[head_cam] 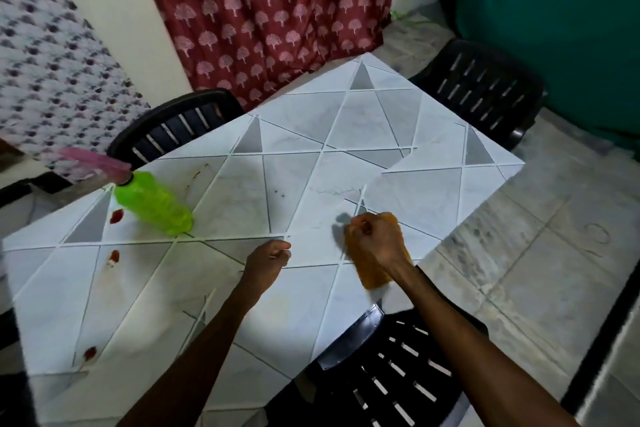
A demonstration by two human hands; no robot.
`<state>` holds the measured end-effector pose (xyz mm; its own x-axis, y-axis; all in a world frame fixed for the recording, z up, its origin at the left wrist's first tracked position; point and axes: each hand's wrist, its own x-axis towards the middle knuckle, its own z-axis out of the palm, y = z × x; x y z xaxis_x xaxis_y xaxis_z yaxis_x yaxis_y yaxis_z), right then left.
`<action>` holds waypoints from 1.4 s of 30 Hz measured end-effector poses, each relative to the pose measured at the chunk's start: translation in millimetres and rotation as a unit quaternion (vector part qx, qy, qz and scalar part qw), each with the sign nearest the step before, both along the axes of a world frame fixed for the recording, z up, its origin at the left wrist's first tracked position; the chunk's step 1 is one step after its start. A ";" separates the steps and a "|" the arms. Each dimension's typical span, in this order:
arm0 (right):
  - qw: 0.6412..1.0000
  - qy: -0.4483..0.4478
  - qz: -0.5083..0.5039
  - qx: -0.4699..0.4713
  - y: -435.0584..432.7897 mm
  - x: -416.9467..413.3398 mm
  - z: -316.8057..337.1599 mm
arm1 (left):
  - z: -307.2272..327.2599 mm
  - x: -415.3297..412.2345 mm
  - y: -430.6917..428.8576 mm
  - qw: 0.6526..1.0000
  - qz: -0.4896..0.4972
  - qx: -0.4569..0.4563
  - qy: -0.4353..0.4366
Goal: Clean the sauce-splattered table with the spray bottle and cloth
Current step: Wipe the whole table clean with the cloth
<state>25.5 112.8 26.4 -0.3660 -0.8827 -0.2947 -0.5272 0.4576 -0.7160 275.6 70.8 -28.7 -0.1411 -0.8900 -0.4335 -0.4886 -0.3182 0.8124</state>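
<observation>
A white table (398, 135) with a grey triangle pattern fills the middle of the view. Red sauce spots lie at its left side (116, 216), (113, 257) and near the front left (90, 353). A green spray bottle (152, 203) with a pink trigger head stands on the table at the left, apart from both hands. My right hand (375, 239) grips an orange cloth (374, 276) and holds it down on the table near the right edge. My left hand (268, 262) rests on the table beside it, fingers curled, holding nothing.
Black plastic chairs stand around the table: one at the front right (391, 374), one at the far left (173, 128), one at the far right (485, 87). A maroon patterned curtain (277, 10) hangs behind. Tiled floor (540, 253) lies to the right.
</observation>
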 end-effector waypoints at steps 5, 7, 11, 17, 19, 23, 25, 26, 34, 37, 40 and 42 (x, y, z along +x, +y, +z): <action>0.992 -0.076 0.101 -0.018 -36.0 87.8 25.1 | 4.4 81.0 -16.6 0.994 0.086 -0.070 -0.012; 0.986 -0.110 0.122 -0.033 -47.8 120.0 37.3 | -1.8 112.9 -27.5 0.991 0.104 -0.084 -0.019; 0.974 -0.133 0.178 -0.053 -78.1 194.9 56.3 | 8.4 178.5 -43.1 0.982 0.159 -0.094 -0.025; 0.968 -0.113 0.206 -0.084 -130.1 276.3 67.5 | 22.9 242.4 -56.3 0.977 0.181 -0.096 -0.056; 0.968 -0.106 0.205 -0.098 -147.3 291.8 71.0 | 14.9 261.0 -59.9 0.976 0.184 -0.091 -0.074; 0.959 -0.143 0.218 -0.109 -173.4 312.7 80.3 | -8.4 294.6 -67.7 0.976 0.149 -0.075 -0.141; 0.952 -0.156 0.238 -0.114 -181.8 322.8 81.0 | -32.9 312.7 -72.2 0.974 0.132 -0.038 -0.183; 0.948 -0.156 0.248 -0.121 -185.5 327.2 79.7 | -45.0 319.9 -74.1 0.971 0.123 -0.025 -0.203; 0.954 -0.032 0.209 -0.213 -187.4 356.3 83.2 | -53.2 346.7 -75.1 0.948 0.109 -0.009 -0.298; 0.941 -0.020 0.240 -0.238 -192.8 363.7 75.2 | -35.2 342.7 -68.3 0.952 0.133 -0.013 -0.277; 0.938 -0.009 0.220 -0.269 -199.1 367.3 61.5 | -23.2 338.9 -65.0 0.946 0.140 -0.038 -0.291; 0.935 -0.039 0.201 -0.291 -200.9 367.9 60.0 | -22.4 340.8 -63.8 0.941 0.115 -0.040 -0.315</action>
<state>393.4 -88.1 86.4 0.0326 -0.9635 0.2656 -0.5084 -0.2447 -0.8256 616.4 6.9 -51.1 0.3218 -0.8989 -0.2974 -0.8074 -0.4246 0.4096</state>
